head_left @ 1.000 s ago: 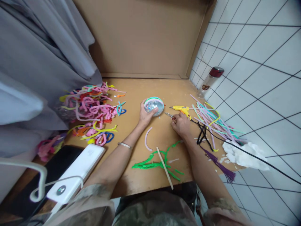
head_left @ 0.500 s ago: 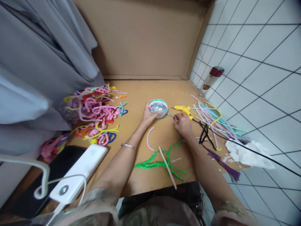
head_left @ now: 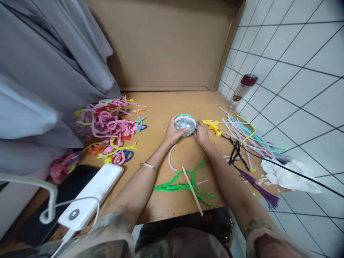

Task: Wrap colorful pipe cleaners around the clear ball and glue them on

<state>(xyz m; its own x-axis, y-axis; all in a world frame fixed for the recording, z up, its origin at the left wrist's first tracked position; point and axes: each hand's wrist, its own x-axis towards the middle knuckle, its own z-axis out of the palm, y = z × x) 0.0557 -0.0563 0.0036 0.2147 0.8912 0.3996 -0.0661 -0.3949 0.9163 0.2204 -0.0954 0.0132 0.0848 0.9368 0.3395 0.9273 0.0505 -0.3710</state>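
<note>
A round clear container (head_left: 185,126) with a green and white rim and shiny contents is in my left hand (head_left: 173,132), the thumb lying across its near side. My right hand (head_left: 201,133) is closed at the container's right side; what its fingers hold is hidden. Just beyond that hand lies a yellow glue gun (head_left: 213,125), its tip toward the container. A curved pale pink strip (head_left: 170,157) lies on the brown table below my left hand. Green fuzzy stems (head_left: 174,187) and a wooden stick (head_left: 192,190) lie nearer to me.
Colourful fuzzy stems (head_left: 107,123) are heaped at left, near a white power bank (head_left: 92,197) with a cable. On the right are straight stems (head_left: 249,138), black stems (head_left: 234,152), a purple tassel (head_left: 255,186), white tissue (head_left: 287,172) and a bottle (head_left: 242,91).
My right hand has moved left to the container's side, and the metal tool seen in it earlier is now hidden. The container has shifted slightly right in my left hand.
</note>
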